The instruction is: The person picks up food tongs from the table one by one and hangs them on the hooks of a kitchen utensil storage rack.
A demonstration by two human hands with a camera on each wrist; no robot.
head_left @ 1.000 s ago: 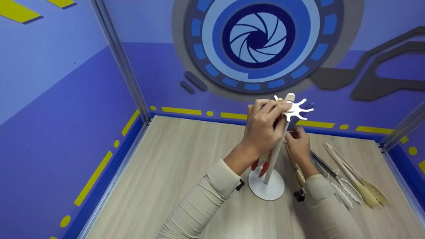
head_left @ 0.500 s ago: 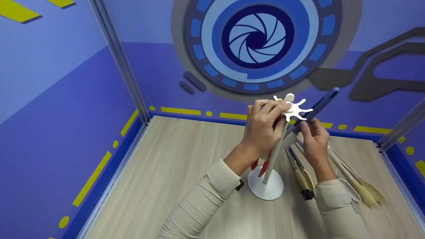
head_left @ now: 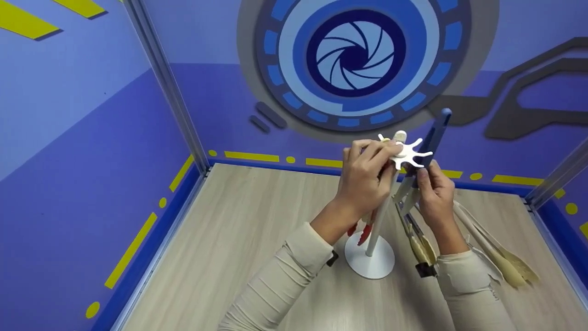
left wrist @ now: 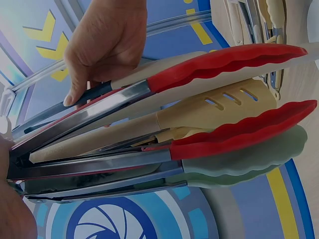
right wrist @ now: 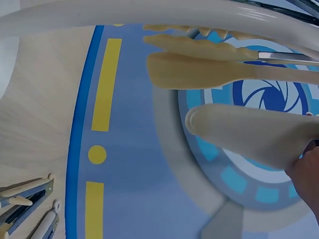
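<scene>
My left hand (head_left: 363, 177) grips the white hooked top (head_left: 409, 156) of a utensil stand, with its pole rising from a round base (head_left: 370, 266). Just right of the hooks my right hand (head_left: 436, 193) pinches tongs with dark blue arms (head_left: 438, 133), their grey ends (right wrist: 239, 129) pointing down. Below my left hand hang tongs with red tips (left wrist: 234, 149), a beige slotted turner (left wrist: 224, 107) and tongs with green tips (left wrist: 249, 159). In the right wrist view a yellowish spatula (right wrist: 199, 72) hangs beside yellowish wavy-edged tongs (right wrist: 199, 47), past the white pole (right wrist: 124, 12).
On the wooden table (head_left: 257, 230), right of the stand, lie yellow-tipped tongs (head_left: 420, 243) and, farther right, beige tongs (head_left: 505, 266). Blue printed panels (head_left: 220, 101) with metal corner posts (head_left: 165, 82) enclose the table at the back and sides.
My right hand has come up from the table at the right with the blue tongs, which now stand steeper and closer to the hooks. The left hand has kept its place on the stand.
</scene>
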